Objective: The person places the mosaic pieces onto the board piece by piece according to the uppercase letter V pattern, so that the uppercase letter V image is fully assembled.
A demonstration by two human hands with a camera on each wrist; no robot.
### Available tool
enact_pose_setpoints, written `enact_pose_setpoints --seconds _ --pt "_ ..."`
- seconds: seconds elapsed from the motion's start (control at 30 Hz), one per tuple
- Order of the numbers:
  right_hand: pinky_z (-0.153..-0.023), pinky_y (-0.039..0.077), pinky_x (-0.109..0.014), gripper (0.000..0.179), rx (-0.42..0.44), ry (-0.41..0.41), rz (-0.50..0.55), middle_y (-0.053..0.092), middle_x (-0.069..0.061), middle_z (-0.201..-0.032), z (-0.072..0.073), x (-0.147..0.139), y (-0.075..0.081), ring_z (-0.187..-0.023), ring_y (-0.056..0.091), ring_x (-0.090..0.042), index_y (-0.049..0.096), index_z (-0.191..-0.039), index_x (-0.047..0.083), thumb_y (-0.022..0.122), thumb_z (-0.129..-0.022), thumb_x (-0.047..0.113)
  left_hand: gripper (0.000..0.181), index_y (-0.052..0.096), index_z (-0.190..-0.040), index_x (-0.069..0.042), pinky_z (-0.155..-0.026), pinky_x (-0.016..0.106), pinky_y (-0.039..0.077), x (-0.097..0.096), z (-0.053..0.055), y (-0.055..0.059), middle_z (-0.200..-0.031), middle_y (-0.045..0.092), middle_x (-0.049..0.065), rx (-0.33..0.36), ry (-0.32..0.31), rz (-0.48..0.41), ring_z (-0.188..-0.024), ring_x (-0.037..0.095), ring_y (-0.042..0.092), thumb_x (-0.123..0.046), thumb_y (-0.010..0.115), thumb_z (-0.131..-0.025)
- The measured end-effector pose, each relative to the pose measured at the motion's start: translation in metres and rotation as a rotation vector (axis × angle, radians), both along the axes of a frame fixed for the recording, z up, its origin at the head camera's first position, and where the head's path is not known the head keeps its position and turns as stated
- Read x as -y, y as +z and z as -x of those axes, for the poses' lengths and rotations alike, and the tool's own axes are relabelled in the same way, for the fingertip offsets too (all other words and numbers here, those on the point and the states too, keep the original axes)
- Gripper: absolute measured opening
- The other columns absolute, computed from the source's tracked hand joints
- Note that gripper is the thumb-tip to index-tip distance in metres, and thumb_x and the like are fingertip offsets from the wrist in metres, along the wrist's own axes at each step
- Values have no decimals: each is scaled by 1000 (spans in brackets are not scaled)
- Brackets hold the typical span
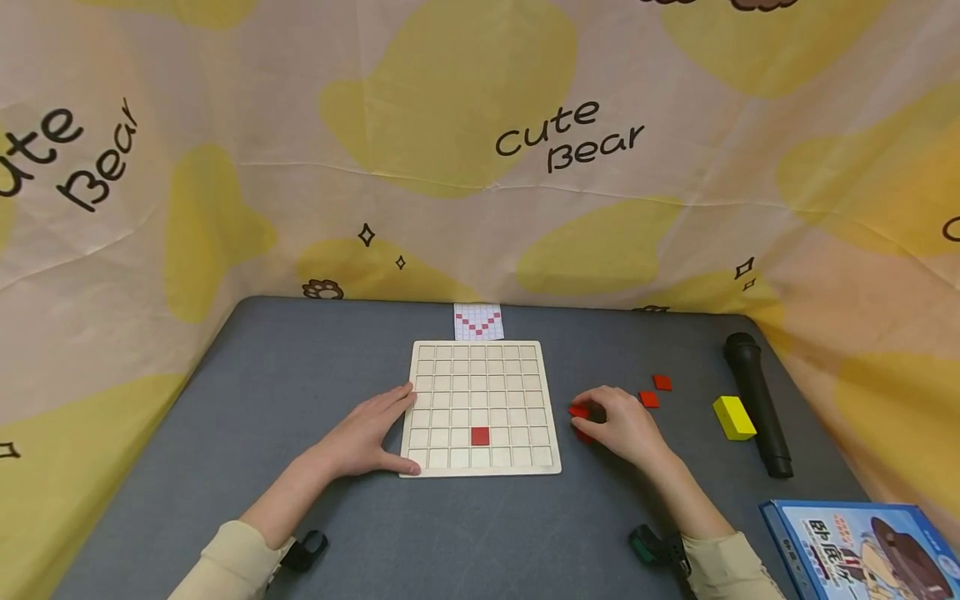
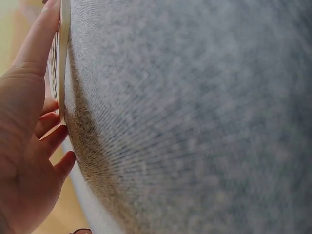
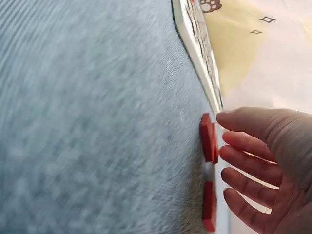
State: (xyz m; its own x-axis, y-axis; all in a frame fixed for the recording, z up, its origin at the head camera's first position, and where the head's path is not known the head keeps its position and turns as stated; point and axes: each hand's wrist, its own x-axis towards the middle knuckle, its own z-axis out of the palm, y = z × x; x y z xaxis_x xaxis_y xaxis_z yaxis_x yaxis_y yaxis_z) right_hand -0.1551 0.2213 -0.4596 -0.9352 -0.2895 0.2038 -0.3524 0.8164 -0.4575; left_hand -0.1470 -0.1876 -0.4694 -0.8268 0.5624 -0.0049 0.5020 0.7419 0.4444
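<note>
Nearest head cam, at btm edge: L sleeve (image 1: 228, 554) and R sleeve (image 1: 723, 567), both cream, w/ dark wrist units (image 1: 303, 552). At btm R corner: blue box (image 1: 862, 554), partly cut off by frame.

L hand (image 1: 367, 429): at L edge of board (image 1: 480, 398). Fingers extended, tips touching rim; thumb spread well apart, at near-L corner. Per L wrist view, thumb straight along edge.

R hand (image 1: 626, 425): just R of board, over loose red tiles (image 1: 578, 412). Fingers bent, slightly spread per R wrist view; small gap betw. thumb and index, nothing seen pinched. Contact w/ tiles: can't tell.

Placed tile (image 1: 480, 436), red: flat in grid, mid column, 2nd row from near edge. Farther R, past fingers: spare tiles (image 1: 662, 382), two, also red, near each other.

Beyond board: patterned card (image 1: 478, 322), pink squares in V shape, right up by far rim; touching or not, can't tell.

Far R: yellow block (image 1: 733, 418), just beside black mic (image 1: 757, 408). Underneath: dark grey table (image 1: 517, 533). Behind: cloth backdrop (image 1: 450, 100), yellow blotches, "Cute Bear" lettering.
</note>
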Motion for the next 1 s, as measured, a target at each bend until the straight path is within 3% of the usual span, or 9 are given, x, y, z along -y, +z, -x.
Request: enact_pose_setpoints --seconds 0.2,0.53,1.0 --pt "-74 50 -39 24 26 -34 6 68 -2 -96 2 -4 -1 -85 59 -20 74 -101 12 82 -79 17 110 37 -148 2 -108 57 30 0 0 1 -155 30 19 -8 -2 -4 -140 37 31 -64 77 -70" --pt "-82 51 -45 28 22 -34 3 69 -7 -105 7 -9 -4 -95 62 -26 72 -107 9 79 -80 11 108 35 -149 0 -108 60 27 1 -2 1 -157 27 17 15 0 -24 -143 37 24 -60 79 -71" --pt "-77 52 -41 26 4 -45 35 69 -4 -99 9 -3 -4 -88 62 -21 73 -104 10 81 -80 15 105 40 -148 -1 -105 63 30 1 -2 1 -155 32 18 -28 3 -28 -143 39 24 -60 79 -70"
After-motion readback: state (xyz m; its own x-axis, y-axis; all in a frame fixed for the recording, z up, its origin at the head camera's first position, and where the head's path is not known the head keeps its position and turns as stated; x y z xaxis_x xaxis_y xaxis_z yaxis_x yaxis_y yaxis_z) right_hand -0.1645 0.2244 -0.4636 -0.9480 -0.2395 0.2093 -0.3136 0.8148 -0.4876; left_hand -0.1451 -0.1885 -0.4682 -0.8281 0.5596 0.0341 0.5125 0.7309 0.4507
